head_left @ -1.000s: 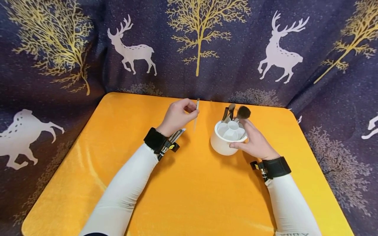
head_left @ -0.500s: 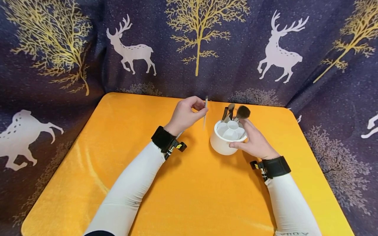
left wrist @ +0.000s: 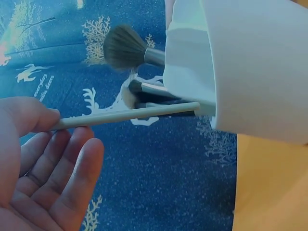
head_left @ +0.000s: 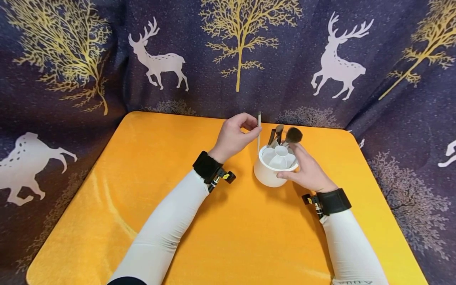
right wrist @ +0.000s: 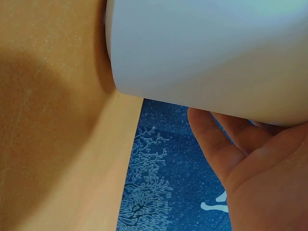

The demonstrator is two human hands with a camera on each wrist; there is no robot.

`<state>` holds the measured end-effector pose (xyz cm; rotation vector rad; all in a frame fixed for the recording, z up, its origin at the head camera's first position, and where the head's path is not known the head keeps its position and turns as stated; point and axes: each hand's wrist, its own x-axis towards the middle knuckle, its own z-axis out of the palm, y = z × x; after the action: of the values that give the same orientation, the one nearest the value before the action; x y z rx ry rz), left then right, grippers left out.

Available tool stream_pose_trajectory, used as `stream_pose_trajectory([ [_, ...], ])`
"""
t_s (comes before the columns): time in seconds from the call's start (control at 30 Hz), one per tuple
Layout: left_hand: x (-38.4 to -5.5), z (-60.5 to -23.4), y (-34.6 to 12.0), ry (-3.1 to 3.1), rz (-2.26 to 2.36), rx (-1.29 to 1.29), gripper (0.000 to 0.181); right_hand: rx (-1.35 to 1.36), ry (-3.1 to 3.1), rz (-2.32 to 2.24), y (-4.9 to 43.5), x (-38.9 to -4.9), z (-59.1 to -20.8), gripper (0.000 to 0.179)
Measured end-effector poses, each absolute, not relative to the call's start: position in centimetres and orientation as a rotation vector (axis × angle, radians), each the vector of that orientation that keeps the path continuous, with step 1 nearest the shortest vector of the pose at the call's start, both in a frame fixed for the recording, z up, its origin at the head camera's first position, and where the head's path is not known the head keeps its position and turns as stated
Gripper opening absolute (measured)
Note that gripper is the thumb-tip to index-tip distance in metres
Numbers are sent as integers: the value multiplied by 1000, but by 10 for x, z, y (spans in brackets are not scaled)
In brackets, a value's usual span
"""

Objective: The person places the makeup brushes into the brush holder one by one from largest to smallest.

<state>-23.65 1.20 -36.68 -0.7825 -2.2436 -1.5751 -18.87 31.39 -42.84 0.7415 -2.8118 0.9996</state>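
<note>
One dark blue cloth backdrop, printed with white deer and yellow trees, hangs behind an orange-covered table. Two forearms in white sleeves reach over the table from the near side, with black wrist straps. Right of centre on the table stands a round white brush holder, its insert divided around a small central cup. The person's right hand grips its right side, thumb at the near rim. The left hand pinches a slim pale-handled brush between thumb and fingers, upright, bristles up, its lower end at the holder's left rim; whether that end is inside, I cannot tell. At the holder's back stand one fluffy dark brush and a few narrower brushes.
</note>
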Motion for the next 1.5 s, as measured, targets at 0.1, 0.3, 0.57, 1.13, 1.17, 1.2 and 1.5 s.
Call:
stream_pose_trajectory([
  [0.1,-236,-366,16,-2237,-1576,-801,13,748,-2810,1000,314,-188,-428,103],
  [0.3,-233,-367,23,-2231,-1537,-834,13,753,-2814,1003,314,-188,-428,102],
  [0.57,-231,-374,29,-2267,-1498,-879,11,747,-2821,1008,315,-187,-429,103],
  [1.13,-227,-389,37,-2303,-1337,-1102,9,756,-2815,1000,315,-188,-430,103],
  [1.17,-226,-389,36,-2312,-1338,-1104,10,756,-2816,998,315,-188,-430,102],
  [1.2,-226,-390,36,-2319,-1340,-1103,10,756,-2817,997,316,-189,-430,102],
  [1.5,-227,-388,11,-2440,-1432,-931,19,741,-2819,1000,316,-190,-431,103],
])
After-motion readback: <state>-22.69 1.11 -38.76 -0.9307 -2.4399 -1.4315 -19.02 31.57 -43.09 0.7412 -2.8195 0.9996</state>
